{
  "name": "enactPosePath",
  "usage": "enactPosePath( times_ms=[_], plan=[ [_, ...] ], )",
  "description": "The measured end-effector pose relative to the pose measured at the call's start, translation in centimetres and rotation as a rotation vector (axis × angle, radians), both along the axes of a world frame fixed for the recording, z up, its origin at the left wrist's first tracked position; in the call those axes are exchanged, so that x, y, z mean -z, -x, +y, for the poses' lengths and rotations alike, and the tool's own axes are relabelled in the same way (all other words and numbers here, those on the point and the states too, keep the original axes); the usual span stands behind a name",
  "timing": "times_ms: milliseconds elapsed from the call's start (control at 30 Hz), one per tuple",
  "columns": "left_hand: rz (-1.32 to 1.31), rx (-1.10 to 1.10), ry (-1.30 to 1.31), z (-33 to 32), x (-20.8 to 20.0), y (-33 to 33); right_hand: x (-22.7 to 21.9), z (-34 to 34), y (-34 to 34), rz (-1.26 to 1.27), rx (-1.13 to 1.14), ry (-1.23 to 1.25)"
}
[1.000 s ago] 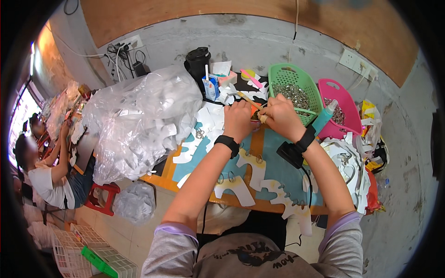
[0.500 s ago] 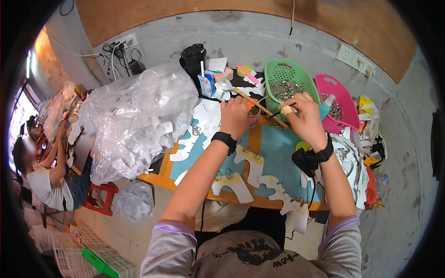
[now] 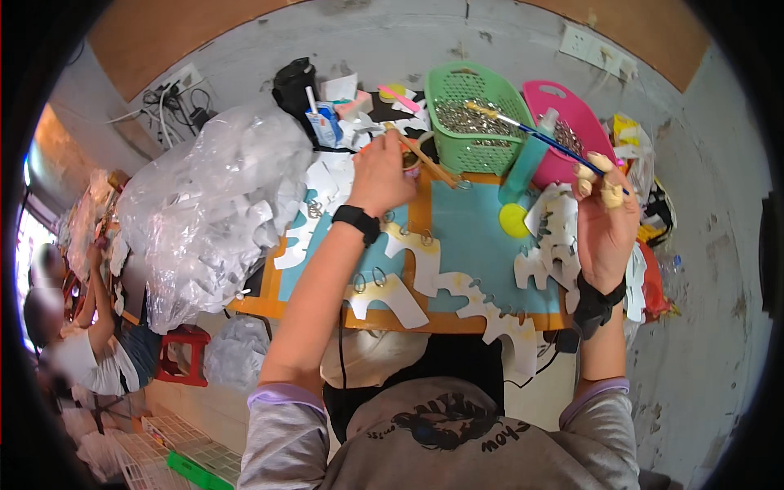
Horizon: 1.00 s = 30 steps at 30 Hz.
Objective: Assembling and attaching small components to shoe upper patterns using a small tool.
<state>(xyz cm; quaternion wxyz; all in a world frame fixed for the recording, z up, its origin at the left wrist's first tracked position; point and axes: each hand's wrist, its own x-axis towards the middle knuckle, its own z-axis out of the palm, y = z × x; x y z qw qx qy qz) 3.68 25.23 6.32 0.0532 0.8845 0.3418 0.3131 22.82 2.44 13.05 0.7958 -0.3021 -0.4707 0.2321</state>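
My left hand (image 3: pixel 382 175) is closed around the side of a small round jar (image 3: pixel 412 166), its fingers partly hidden. A wooden stick (image 3: pixel 431 163) lies slantwise across the jar. My right hand (image 3: pixel 608 216), with pale covers on some fingertips, is raised at the right and grips a paintbrush (image 3: pixel 543 140). The dark blue handle slants up left, and the yellowish tip is over the green basket. White curved paper pieces with metal rings (image 3: pixel 390 296) lie along the table's near edge, some with yellow smears.
A green basket (image 3: pixel 490 153) and a pink basket (image 3: pixel 555 104) hold small metal parts. Before them stand a teal bottle (image 3: pixel 525 167) and a yellow-green disc (image 3: pixel 514 220). A big clear plastic bag (image 3: pixel 212 212) bulges at left. Another person (image 3: pixel 90 359) sits far left.
My right hand has moved right, away from the jar, turning the paintbrush up to the left. My left hand stays at the jar. The whole view has shifted.
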Motion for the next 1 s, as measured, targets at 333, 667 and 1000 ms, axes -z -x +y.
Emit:
enactPosePath(
  times_ms=[333, 667, 1000],
  plan=[
    [0.002, 0.201, 0.144, -16.8, -0.9, 4.2, 6.5, -11.4, -1.2, 0.093, 0.175, 0.175],
    [-0.034, 0.140, 0.207, -20.3, 5.2, 0.0, 13.1, -13.7, 1.7, 0.024, 0.522, 0.412],
    [-0.090, 0.023, 0.273, -20.7, 5.6, -0.9, 14.1, -14.0, 3.2, 0.059, 0.428, 0.505]
  ],
)
